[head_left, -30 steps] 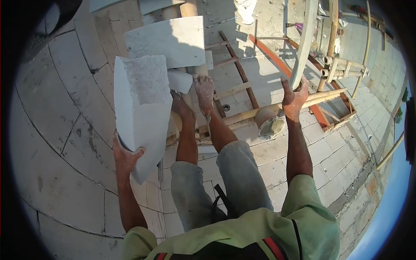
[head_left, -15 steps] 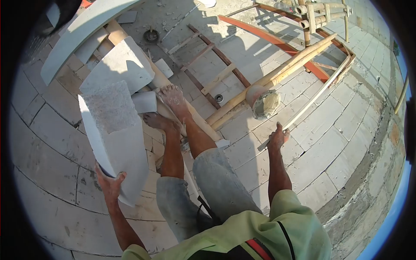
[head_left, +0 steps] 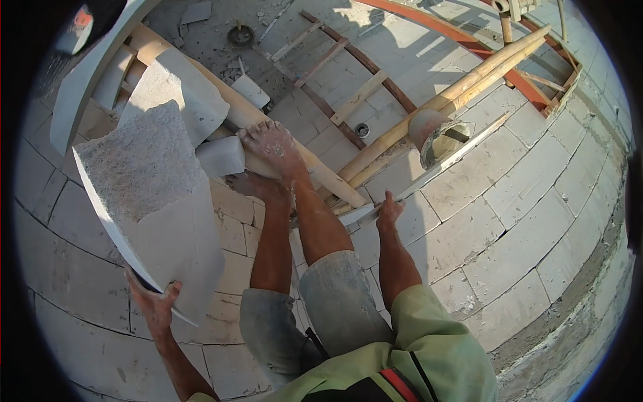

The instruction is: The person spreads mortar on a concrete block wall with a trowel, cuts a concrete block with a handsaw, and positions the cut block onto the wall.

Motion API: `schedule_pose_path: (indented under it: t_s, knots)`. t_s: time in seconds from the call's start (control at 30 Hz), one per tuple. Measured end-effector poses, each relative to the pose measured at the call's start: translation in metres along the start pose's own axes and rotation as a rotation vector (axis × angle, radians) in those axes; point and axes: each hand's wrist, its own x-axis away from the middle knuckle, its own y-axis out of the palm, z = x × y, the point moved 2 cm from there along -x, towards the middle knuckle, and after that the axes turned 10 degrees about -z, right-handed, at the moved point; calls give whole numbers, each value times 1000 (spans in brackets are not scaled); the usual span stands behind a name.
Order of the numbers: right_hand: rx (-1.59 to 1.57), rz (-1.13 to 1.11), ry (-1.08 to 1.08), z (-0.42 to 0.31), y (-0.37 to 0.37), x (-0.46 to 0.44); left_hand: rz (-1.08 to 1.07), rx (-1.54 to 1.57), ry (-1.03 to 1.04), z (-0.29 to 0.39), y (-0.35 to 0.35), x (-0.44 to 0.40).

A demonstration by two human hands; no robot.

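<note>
A large white block (head_left: 167, 234) with a rough grey patch at its upper end leans at the left. My left hand (head_left: 155, 305) grips its lower end, with the thumb on the near face and the fingers on the far side. My right hand (head_left: 390, 211) is closed around a long pale strip (head_left: 455, 155), which slants up to the right past a bucket. Beyond the big block lies another white piece (head_left: 177, 94), and a smaller white block (head_left: 222, 157) rests close to my bare feet.
Bamboo poles (head_left: 321, 175) run under my feet, and others (head_left: 469, 80) cross at the right. A mortar-smeared bucket (head_left: 439, 137) stands beside them. Wooden ladder-like framing (head_left: 362, 97) lies ahead, a red-brown frame (head_left: 429, 25) beyond it. A curved white slab (head_left: 74, 100) is at the upper left.
The large block has shifted left in view and its rough face shows larger. My right hand has moved left and closer to my legs with the strip, which earlier stood more upright.
</note>
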Motion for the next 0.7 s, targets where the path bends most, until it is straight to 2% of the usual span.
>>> schedule_pose_path:
  t_s: [0.03, 0.07, 0.13, 0.23, 0.43, 0.5, 0.57, 0.7]
  knots:
    - [56, -18, -115, 13, 4, -16, 9, 12, 20, 4, 1, -3]
    - [58, -26, -106, 10, 11, -14, 18, 23, 36, 5, 0, -3]
    - [1, -232, -56, -16, 21, -5, 26, -9, 26, -4, -1, -3]
    - [-21, -300, 68, -43, 32, 6, 32, -31, 11, -6, 3, -6]
    - [5, -377, 95, -73, 38, 12, 35, 41, -26, -12, 14, -6]
    - [-13, -492, 61, -68, 36, 2, 6, 54, -20, -22, 15, -3]
    - [58, -356, 105, -70, 42, -3, 33, 27, -34, -31, 17, -4]
    - [109, -463, 115, -69, 41, -18, 18, 106, -25, -35, 22, -2]
